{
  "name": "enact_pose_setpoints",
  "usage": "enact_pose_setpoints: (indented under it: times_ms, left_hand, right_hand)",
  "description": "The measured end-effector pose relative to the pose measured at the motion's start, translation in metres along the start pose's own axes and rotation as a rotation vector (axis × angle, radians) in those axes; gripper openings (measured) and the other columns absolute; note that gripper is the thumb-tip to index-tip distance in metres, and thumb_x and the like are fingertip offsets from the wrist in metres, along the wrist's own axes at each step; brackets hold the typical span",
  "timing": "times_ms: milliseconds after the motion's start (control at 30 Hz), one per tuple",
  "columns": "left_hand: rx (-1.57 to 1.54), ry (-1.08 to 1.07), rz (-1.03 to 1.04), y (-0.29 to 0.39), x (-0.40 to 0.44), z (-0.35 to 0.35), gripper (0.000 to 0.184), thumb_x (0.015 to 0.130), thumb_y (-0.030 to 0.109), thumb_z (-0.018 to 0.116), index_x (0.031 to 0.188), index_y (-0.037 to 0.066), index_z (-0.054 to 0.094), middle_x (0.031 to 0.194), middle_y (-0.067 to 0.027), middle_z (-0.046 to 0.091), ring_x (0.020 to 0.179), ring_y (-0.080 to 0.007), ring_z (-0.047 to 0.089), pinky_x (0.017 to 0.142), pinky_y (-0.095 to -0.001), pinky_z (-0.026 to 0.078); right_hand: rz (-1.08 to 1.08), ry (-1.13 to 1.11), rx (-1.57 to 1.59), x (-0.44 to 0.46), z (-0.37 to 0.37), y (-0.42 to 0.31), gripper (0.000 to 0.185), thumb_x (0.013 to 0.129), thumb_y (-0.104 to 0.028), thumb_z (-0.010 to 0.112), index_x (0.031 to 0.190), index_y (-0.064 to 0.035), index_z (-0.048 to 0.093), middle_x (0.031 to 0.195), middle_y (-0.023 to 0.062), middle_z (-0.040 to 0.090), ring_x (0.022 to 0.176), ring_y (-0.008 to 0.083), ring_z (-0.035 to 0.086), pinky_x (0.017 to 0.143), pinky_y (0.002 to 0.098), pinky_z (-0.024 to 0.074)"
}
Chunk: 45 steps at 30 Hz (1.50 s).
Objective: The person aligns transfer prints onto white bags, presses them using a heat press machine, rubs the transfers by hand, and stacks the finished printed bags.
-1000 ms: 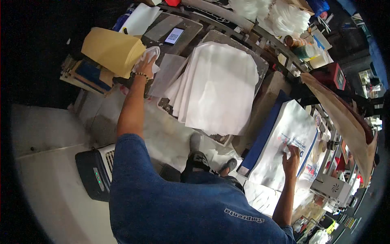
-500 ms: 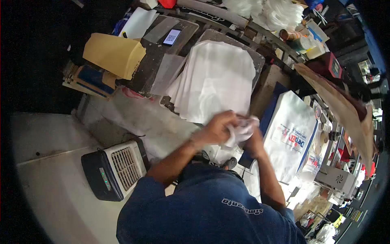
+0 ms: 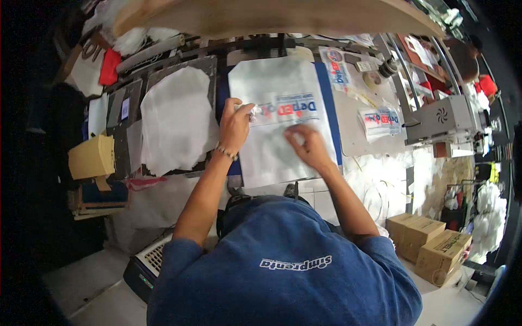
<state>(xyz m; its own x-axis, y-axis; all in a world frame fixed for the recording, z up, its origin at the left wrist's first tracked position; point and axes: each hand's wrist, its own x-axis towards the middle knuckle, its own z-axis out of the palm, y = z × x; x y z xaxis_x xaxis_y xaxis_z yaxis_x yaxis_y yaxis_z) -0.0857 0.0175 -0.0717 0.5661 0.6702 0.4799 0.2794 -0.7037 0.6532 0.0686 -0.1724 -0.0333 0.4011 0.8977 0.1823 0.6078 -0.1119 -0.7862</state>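
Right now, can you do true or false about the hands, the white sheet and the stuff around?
1. The left hand and right hand are both at the printed white sheet. True.
2. The printing on the sheet is green. False: the printing is blue and red.
3. The bracelet is on the right wrist. False: the bracelet circles the left.
4. The phone lies left of the white stack. True.
5. Cardboard boxes stand at the picture's right. True.

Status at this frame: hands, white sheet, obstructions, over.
Left hand at left end of DepED print; right hand blurred, contact unclear. White sheet lies over blue backing. Only own hands and arms obstruct it.
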Motion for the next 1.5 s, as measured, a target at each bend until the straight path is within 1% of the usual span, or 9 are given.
enact_pose_setpoints:
  times_ms: [133, 233, 667, 800, 900, 1033, 1167, 1333, 1500]
  left_hand:
    - [0.270, 0.026, 0.055, 0.018, 0.025, 0.105, 0.023, 0.079, 0.001, 0.067, 0.100, 0.007, 0.075, 0.098, -0.0164, 0.065, 0.095, -0.0361, 0.064, 0.082, -0.0453, 0.053]
    - [0.089, -0.025, 0.225, 0.051, 0.012, 0.128, 0.013, 0.076, 0.002, 0.068, 0.088, 0.006, 0.072, 0.089, -0.0155, 0.063, 0.090, -0.0366, 0.063, 0.080, -0.0466, 0.053]
    - [0.271, -0.033, -0.395, -0.031, 0.039, 0.047, 0.013, 0.077, 0.014, 0.075, 0.083, 0.005, 0.067, 0.080, -0.0165, 0.068, 0.077, -0.0344, 0.069, 0.069, -0.0451, 0.054]
    - [0.387, 0.027, 0.007, 0.024, 0.022, 0.091, 0.013, 0.079, 0.014, 0.074, 0.080, 0.006, 0.064, 0.077, -0.0151, 0.068, 0.069, -0.0333, 0.068, 0.062, -0.0449, 0.053]
    - [0.284, -0.115, -0.608, -0.026, 0.036, 0.035, 0.017, 0.077, 0.019, 0.075, 0.081, 0.007, 0.064, 0.081, -0.0133, 0.070, 0.081, -0.0350, 0.069, 0.070, -0.0477, 0.053]
    - [0.399, -0.005, -0.123, 0.009, 0.020, 0.096, 0.015, 0.079, 0.021, 0.075, 0.083, 0.010, 0.066, 0.084, -0.0125, 0.072, 0.078, -0.0349, 0.070, 0.069, -0.0495, 0.053]
    - [0.339, -0.116, -0.488, -0.014, 0.032, 0.035, 0.016, 0.078, 0.022, 0.075, 0.085, 0.010, 0.068, 0.085, -0.0127, 0.073, 0.078, -0.0349, 0.070, 0.068, -0.0486, 0.053]
    - [0.381, -0.113, -0.130, 0.054, 0.060, 0.162, 0.018, 0.076, 0.025, 0.075, 0.085, 0.011, 0.067, 0.089, -0.0142, 0.070, 0.087, -0.0374, 0.067, 0.075, -0.0493, 0.052]
    - [-0.001, -0.248, -0.455, -0.024, 0.065, 0.124, 0.019, 0.078, 0.025, 0.075, 0.087, 0.010, 0.068, 0.089, -0.0119, 0.071, 0.089, -0.0374, 0.066, 0.077, -0.0488, 0.051]
  right_hand:
    - [-0.022, 0.289, -0.467, -0.010, -0.045, 0.094, 0.041, 0.085, -0.026, 0.075, 0.122, -0.0105, 0.067, 0.137, 0.0181, 0.056, 0.123, 0.0416, 0.053, 0.097, 0.0505, 0.0450]
    - [-0.111, 0.295, -0.163, -0.012, -0.034, 0.135, 0.055, 0.086, -0.029, 0.075, 0.136, -0.0144, 0.059, 0.149, 0.0222, 0.042, 0.133, 0.0453, 0.042, 0.105, 0.0555, 0.0389]
    - [-0.031, 0.277, -0.102, -0.012, -0.038, 0.124, 0.067, 0.082, -0.029, 0.079, 0.142, -0.0129, 0.053, 0.151, 0.0242, 0.037, 0.137, 0.0453, 0.038, 0.111, 0.0516, 0.0369]
    - [-0.025, 0.274, -0.117, -0.012, -0.035, 0.124, 0.069, 0.080, -0.030, 0.079, 0.141, -0.0116, 0.053, 0.151, 0.0238, 0.037, 0.133, 0.0463, 0.041, 0.109, 0.0530, 0.0382]
    - [-0.030, 0.282, -0.120, -0.017, -0.033, 0.127, 0.070, 0.078, -0.030, 0.079, 0.139, -0.0107, 0.054, 0.151, 0.0236, 0.037, 0.128, 0.0473, 0.043, 0.107, 0.0537, 0.0394]
    - [0.000, 0.275, -0.152, -0.013, -0.035, 0.122, 0.070, 0.077, -0.031, 0.080, 0.138, -0.0107, 0.055, 0.150, 0.0225, 0.037, 0.129, 0.0466, 0.043, 0.105, 0.0537, 0.0412]
    - [0.009, 0.257, -0.108, -0.015, -0.037, 0.121, 0.071, 0.076, -0.032, 0.080, 0.138, -0.0111, 0.055, 0.151, 0.0231, 0.036, 0.132, 0.0463, 0.041, 0.107, 0.0530, 0.0404]
    - [0.006, 0.262, -0.083, -0.014, -0.038, 0.123, 0.070, 0.074, -0.033, 0.080, 0.136, -0.0098, 0.056, 0.149, 0.0237, 0.037, 0.130, 0.0473, 0.042, 0.108, 0.0532, 0.0386]
    - [-0.006, 0.304, -0.026, -0.014, -0.035, 0.129, 0.070, 0.070, -0.026, 0.082, 0.134, -0.0105, 0.057, 0.149, 0.0217, 0.038, 0.135, 0.0471, 0.039, 0.112, 0.0547, 0.0347]
